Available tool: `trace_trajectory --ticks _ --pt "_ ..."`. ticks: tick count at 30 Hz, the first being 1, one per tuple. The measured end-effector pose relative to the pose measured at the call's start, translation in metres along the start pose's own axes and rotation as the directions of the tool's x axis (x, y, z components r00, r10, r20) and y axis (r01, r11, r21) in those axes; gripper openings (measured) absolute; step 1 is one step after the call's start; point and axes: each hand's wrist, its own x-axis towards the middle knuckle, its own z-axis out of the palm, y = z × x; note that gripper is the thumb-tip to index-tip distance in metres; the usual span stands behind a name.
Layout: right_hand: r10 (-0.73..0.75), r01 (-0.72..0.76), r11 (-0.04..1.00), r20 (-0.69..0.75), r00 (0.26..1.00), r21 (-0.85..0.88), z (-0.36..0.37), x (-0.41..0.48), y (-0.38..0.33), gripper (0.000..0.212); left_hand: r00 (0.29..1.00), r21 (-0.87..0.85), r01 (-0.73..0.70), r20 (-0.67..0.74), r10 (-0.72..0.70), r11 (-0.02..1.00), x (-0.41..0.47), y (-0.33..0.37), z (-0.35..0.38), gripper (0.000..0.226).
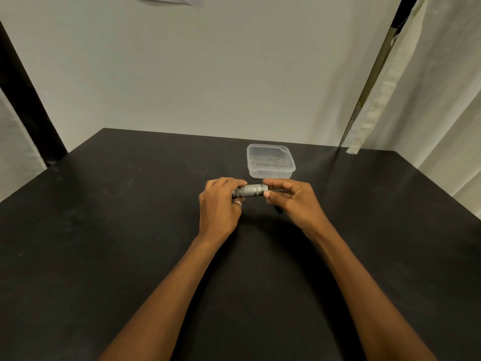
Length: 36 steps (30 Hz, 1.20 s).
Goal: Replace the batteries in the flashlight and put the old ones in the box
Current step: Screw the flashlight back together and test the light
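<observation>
Head view: flashlight (251,191) held level just above the black table (130,230), mid-frame. The left hand (221,201) wraps round its left end and the right hand (294,201) pinches its right end between thumb and forefinger. Clear box (270,161) sits on the table at 1 o'clock just past the hands, contents unclear. Looks like the end-twisting step, opening or closing I cannot tell; next calls for a firm left hold while the right turns.
</observation>
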Motion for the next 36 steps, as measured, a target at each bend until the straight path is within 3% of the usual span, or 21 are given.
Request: trace_trajectory --ticks 15,22,27,31,34,36 --pt "-0.029 0.029 0.999 0.009 1.000 -0.040 -0.0016 -0.0009 0.0018 0.031 1.000 -0.023 -0.023 0.014 0.023 0.999 -0.0004 -0.0021 0.0002 0.039" --pt "0.032 -0.032 0.999 0.001 0.999 -0.022 0.0036 0.0015 0.0049 0.008 0.998 -0.021 -0.065 0.002 0.065 0.998 -0.0012 -0.0004 -0.0006 0.040" --pt "0.043 -0.043 0.999 -0.055 0.998 -0.003 0.0068 -0.0003 0.0045 0.020 0.997 -0.020 -0.078 0.008 0.078 0.997 -0.0025 0.0016 -0.0012 0.040" --pt "0.067 -0.071 0.991 0.038 0.997 0.112 0.0014 -0.0015 0.0019 0.019 0.998 -0.018 -0.057 -0.015 0.057 0.998 -0.0007 -0.0013 -0.0008 0.036" --pt "0.096 -0.098 0.994 0.041 0.995 0.046 0.0021 -0.0013 0.0012 0.015 0.998 -0.025 -0.062 -0.018 0.061 0.998 -0.0010 -0.0021 0.0001 0.038" --pt "0.115 -0.115 0.992 0.005 0.993 -0.043 0.0047 -0.0016 0.0007 0.025 0.997 -0.033 -0.076 -0.013 0.075 0.997 -0.0015 -0.0017 0.0008 0.038"
